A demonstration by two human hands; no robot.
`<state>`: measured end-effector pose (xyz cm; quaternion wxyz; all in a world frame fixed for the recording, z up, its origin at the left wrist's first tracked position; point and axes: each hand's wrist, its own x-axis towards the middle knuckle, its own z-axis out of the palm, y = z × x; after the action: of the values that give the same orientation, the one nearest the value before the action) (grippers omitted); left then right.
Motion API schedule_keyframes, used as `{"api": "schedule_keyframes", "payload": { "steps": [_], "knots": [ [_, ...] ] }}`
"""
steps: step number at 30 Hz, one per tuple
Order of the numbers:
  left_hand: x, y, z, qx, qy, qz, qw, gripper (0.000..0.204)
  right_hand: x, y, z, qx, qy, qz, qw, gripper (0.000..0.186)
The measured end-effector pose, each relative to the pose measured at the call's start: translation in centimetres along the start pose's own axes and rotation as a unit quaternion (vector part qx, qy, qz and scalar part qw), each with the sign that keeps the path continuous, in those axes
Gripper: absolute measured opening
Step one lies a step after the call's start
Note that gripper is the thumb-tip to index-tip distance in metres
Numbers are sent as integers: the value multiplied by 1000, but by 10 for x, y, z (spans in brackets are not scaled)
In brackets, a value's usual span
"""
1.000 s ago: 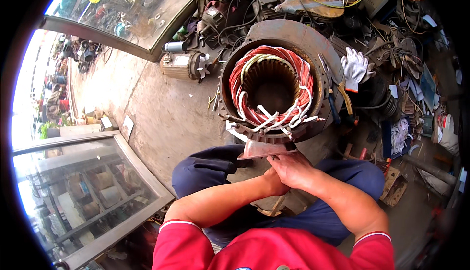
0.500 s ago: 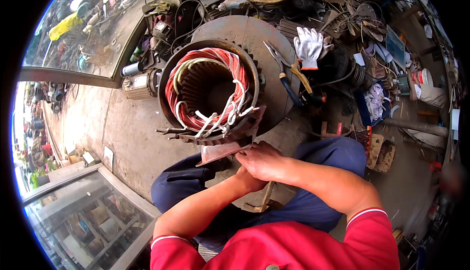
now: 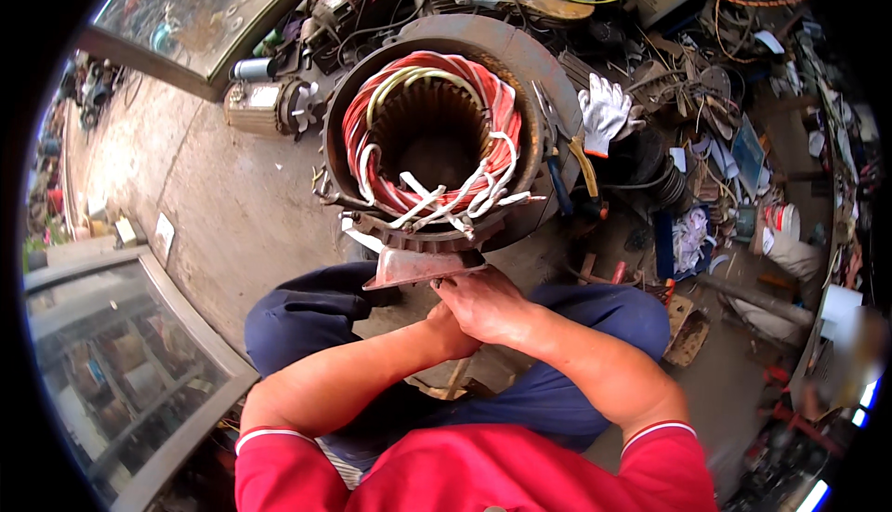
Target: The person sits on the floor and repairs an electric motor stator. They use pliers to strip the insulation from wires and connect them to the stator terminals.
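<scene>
A motor stator [image 3: 337,122], wound with red wire bundles [image 3: 502,112] and white sleeved leads [image 3: 430,202], rests before me on a rusty round metal plate [image 3: 435,27]. A pinkish metal box [image 3: 409,269] juts from its near side. My right hand [image 3: 478,300] is at the box's lower edge, fingers curled under it; what they grip is unclear. My left hand [image 3: 450,331] is closed just below, mostly hidden by the right. Pliers [image 3: 586,169] and white gloves [image 3: 606,114] lie to the right of the stator.
A small motor [image 3: 262,108] lies on the concrete floor at left. Glass-paned frames [image 3: 125,354] are at lower and upper left. Cables, metal parts and scrap [image 3: 688,94] pile up behind and to the right, near a pipe [image 3: 753,296] at right.
My view has swung about over the past second. The box looked more slanted half a second ago and now sits squarer. Both hands stay together at it.
</scene>
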<state>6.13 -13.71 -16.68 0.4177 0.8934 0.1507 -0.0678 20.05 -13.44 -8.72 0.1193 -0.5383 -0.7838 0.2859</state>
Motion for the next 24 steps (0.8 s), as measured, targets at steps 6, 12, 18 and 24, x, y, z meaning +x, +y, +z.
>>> {"api": "schedule_keyframes", "payload": {
  "steps": [6, 12, 18, 24],
  "knots": [
    [0, 4, 7, -8, 47, -23, 999, 37, 3, -1, -4, 11, 24, -36, 999, 17],
    [-1, 13, -19, -39, 6, -31, 999, 31, 5, 0, -3, 3, 22, -31, 999, 15],
    [1, -1, 0, -92, 60, -11, 994, 26, 5, 0, -5, 16, 21, -30, 999, 16],
    [-3, -5, 12, 13, 42, 8, 999, 32, 6, -2, 2, 31, 8, -7, 999, 20]
  ]
}}
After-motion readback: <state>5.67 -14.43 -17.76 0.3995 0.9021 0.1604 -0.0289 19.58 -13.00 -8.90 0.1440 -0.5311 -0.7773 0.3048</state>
